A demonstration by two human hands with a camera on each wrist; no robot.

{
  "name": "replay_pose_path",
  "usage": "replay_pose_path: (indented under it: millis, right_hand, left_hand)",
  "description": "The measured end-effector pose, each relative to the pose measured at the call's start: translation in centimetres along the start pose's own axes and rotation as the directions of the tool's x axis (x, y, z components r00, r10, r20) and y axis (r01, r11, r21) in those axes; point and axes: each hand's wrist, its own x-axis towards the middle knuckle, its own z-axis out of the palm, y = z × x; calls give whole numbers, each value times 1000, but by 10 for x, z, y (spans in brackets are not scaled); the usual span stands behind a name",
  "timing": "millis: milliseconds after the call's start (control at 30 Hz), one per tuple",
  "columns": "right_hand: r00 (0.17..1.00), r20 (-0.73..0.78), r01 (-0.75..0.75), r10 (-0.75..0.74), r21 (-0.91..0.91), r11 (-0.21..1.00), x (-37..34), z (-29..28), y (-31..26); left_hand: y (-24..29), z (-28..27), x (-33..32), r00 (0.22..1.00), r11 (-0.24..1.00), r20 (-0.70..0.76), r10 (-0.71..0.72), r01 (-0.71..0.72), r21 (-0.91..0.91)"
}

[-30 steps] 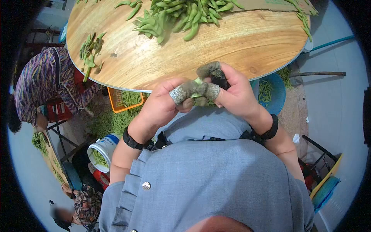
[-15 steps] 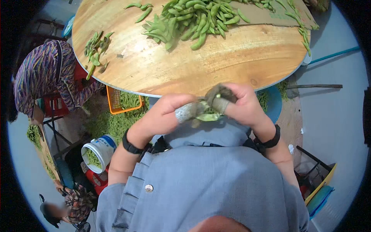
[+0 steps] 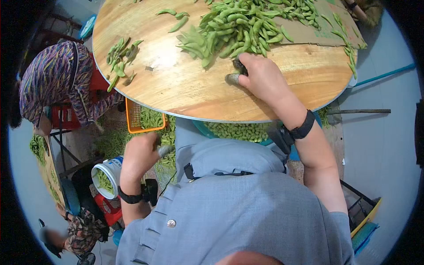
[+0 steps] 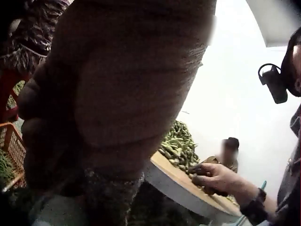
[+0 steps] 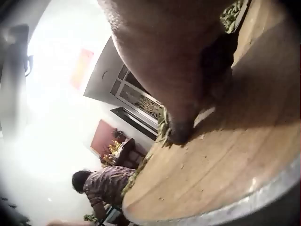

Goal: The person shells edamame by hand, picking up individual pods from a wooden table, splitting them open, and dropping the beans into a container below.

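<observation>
My right hand (image 3: 264, 78) reaches over the round wooden table (image 3: 185, 95), its covered fingertips at the near edge of a heap of green soybean pods (image 3: 240, 24). Thumb and fingers stand apart in the head view, and no pod shows between them. My left hand (image 3: 140, 155) hangs low beside the orange basket (image 3: 145, 131), above pods on the floor. Its wrapped thumb (image 3: 165, 151) sticks out to the side; the other fingers are loosely bent and dark in the left wrist view. A bowl of shelled beans (image 3: 238, 131) sits below the table edge, partly hidden by my lap.
Cardboard (image 3: 304, 31) lies under part of the heap. A smaller bunch of pods (image 3: 121, 59) is at the table's left. A white bucket (image 3: 105, 179) holds pods on the left. One person in a patterned top (image 3: 53, 84) bends nearby; another sits at lower left.
Both hands were together over my lap, working on a pod. They have parted: the right went forward to the heap, the left moved down and left. The bean bowl has come into sight.
</observation>
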Motion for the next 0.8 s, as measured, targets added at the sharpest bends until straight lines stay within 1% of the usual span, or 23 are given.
replay_pose_path:
  millis: [33,67,100,133,167,233,267,300,333,367,400,433,467,500,533,567,600,633,700,733,767,800]
  right_hand:
    - [998,56,-2,1,18,1000,0,0,1]
    - [998,57,5,-6,11,1000,0,-3,-1]
    - [997,79,-6,4,31,999,-6,-8,-6]
    - [995,99,-18,13,50,999,-13,-13,-10]
    - [995,102,-13,8,41,999,-19,-18,-13]
    - [998,58,-31,23,140,990,-37,-28,-17]
    - [998,66,-31,22,135,990,-45,-33,-17]
    - [989,123,-117,76,370,922,-53,-39,-16]
    - [975,189,-207,117,577,790,-59,-44,-16]
    - [974,194,-211,119,575,790,-62,-51,-18]
    - [931,307,-363,198,711,603,-64,-60,-20]
    - [869,429,-493,247,788,368,-66,-65,-20]
    - [873,427,-485,235,815,317,-67,-62,-17]
    - [872,428,-486,239,817,310,-68,-59,-17]
    - [877,400,-457,267,866,202,-67,-55,-18]
    - [879,374,-416,296,905,91,-67,-51,-18]
    - [886,369,-420,282,896,147,-70,-46,-15]
    - [886,371,-419,279,897,139,-72,-45,-17]
    - [866,437,-485,244,852,195,-78,-42,-25]
    - [869,447,-491,213,831,261,-77,-47,-30]
    - [868,447,-492,215,832,257,-77,-46,-29]
    - [865,458,-501,203,807,313,-78,-44,-27]
  left_hand:
    - [10,-1,4,990,993,-130,59,-71,-91]
    - [15,3,12,971,969,-211,114,-156,-192]
    - [25,3,20,971,967,-213,113,-156,-199]
    - [40,2,30,918,938,-356,174,-265,-222]
    - [54,0,40,839,900,-496,222,-372,-227]
    - [81,-2,63,683,816,-674,283,-540,-205]
    - [96,-7,76,573,757,-731,372,-642,-118]
    - [107,-11,86,449,686,-772,451,-727,-23]
    - [110,-11,92,452,685,-772,447,-728,-29]
    - [113,-10,97,495,553,-646,582,-823,-132]
    - [116,-8,100,487,414,-505,712,-873,-258]
    - [117,-7,100,487,411,-501,715,-873,-262]
    - [116,-5,99,611,385,-363,703,-757,-529]
    - [116,-3,98,692,355,-193,696,-565,-745]
    - [118,0,96,749,246,-144,647,-384,-890]
    - [118,2,94,751,254,-137,646,-381,-889]
    - [118,3,93,822,248,-124,555,-306,-919]
    - [117,4,92,884,233,-105,456,-232,-944]
    - [115,5,92,896,244,-86,436,-210,-947]
    - [116,7,90,897,211,-114,428,-221,-952]
    - [118,7,88,896,177,-141,421,-234,-956]
    - [118,8,88,895,180,-137,424,-232,-956]
